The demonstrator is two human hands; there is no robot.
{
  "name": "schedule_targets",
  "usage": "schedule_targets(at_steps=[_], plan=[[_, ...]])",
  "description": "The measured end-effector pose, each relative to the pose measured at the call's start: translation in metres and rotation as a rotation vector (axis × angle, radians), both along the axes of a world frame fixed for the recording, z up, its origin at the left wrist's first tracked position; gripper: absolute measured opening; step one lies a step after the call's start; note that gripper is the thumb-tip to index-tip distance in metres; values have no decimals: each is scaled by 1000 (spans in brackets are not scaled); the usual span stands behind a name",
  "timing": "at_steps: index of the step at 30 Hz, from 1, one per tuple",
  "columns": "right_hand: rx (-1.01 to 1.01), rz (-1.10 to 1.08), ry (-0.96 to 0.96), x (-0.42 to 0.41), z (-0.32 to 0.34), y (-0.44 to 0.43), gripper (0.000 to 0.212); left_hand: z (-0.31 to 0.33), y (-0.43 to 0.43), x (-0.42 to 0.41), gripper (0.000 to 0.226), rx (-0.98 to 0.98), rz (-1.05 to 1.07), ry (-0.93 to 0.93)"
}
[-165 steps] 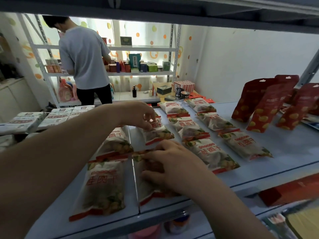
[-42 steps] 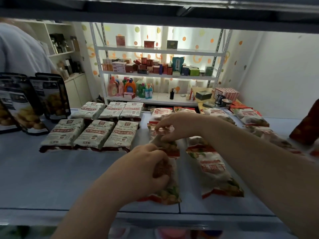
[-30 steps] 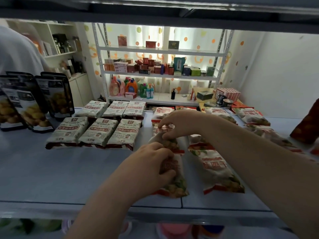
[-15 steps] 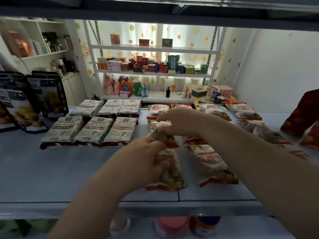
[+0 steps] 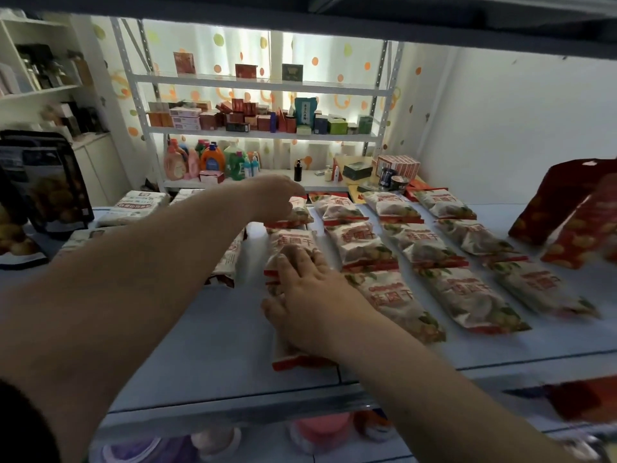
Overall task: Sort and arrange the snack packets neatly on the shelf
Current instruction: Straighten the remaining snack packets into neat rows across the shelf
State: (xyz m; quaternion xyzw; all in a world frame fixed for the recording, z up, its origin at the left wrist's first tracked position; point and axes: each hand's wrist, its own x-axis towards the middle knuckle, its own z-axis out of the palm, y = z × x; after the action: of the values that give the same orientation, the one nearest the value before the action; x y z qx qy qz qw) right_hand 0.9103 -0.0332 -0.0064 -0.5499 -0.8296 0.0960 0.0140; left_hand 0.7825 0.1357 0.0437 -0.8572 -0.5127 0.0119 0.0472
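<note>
**Risks, largest thing first**
- Pale blue-grey metal shelf board (image 5: 200, 329): the white plastic snack packets with red lettering and fruit print (image 5: 420, 243) lie flat on it, centre to right.
  - The near packet (image 5: 297, 360) of the leftmost column has its red end seal close to the front edge.
  - The right hand (image 5: 310, 302) lies over it and over the foot of the middle packet (image 5: 293, 240), fingers straight and close together, pressing flat.
  - A drag toward the body could, I judge, carry the near packet over the lip.
- Dark red stand-up foil pouches (image 5: 554, 202), far right: they lean, just beside the fourth column. A jolt to the board may tip them onto those packets.
- Left forearm (image 5: 150, 262): it crosses above the pale grey flat packets (image 5: 133, 205). A careless sweep could push them out of line.
- Left hand (image 5: 277, 195): it is at the far packet (image 5: 298, 213) of the same leftmost column, fingers bent down over its top edge.
  - Pinching or only touching: cannot tell.
  - If both hands shift at once, the slick film may let packets ride over each other and skew the column.

**Counts**
- Shelf board: one.
- Black stand-up pouches (image 5: 50, 182), far left: at least two, with another cut off by the frame edge.
- Dark red stand-up foil pouches: two plain, perhaps a third at the frame edge.
- White plastic snack packets: twelve, in four columns of three.
- Pale grey flat packets: three or four seen in part; the arm hides the rest.
- Hands: two, both on the leftmost column.
</note>
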Motion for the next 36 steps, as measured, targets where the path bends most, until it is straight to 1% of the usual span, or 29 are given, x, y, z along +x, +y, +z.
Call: schedule_targets(at_steps=[3, 6, 9, 21, 23, 24, 27, 28, 30, 32, 36], plan=[[-55, -38, 17, -2, -6, 6, 73, -12, 16, 8, 51, -54, -32, 72], [-50, -54, 37, -3, -10, 8, 74, -19, 25, 9, 46, -62, -49, 165], [-40, -61, 52, -5, -11, 10, 73, -18, 30, 8, 41, -49, -65, 165], [-25, -58, 83, -8, -8, 16, 71, -28, 41, -1, 40, -47, -119, 82], [11, -57, 101, -8, -7, 13, 68, -27, 37, -2, 39, -68, -112, 46], [55, -52, 116, -8, -6, 10, 67, -25, 34, -3, 39, -75, -114, -2], [179, -24, 174, -3, -6, -6, 65, -15, 20, -8, 33, -111, -172, -210], [207, -20, 195, 0, -8, -12, 65, -13, 13, -10, 30, -146, -201, -217], [286, -11, 208, 6, -13, -25, 64, -11, -2, -11, 30, -189, -234, -129], [357, -2, 182, 9, -17, -35, 63, -12, -14, -10, 31, -158, -235, -46], [339, -9, 185, 12, -26, -47, 65, -16, -29, -8, 32, -99, -188, -62]])
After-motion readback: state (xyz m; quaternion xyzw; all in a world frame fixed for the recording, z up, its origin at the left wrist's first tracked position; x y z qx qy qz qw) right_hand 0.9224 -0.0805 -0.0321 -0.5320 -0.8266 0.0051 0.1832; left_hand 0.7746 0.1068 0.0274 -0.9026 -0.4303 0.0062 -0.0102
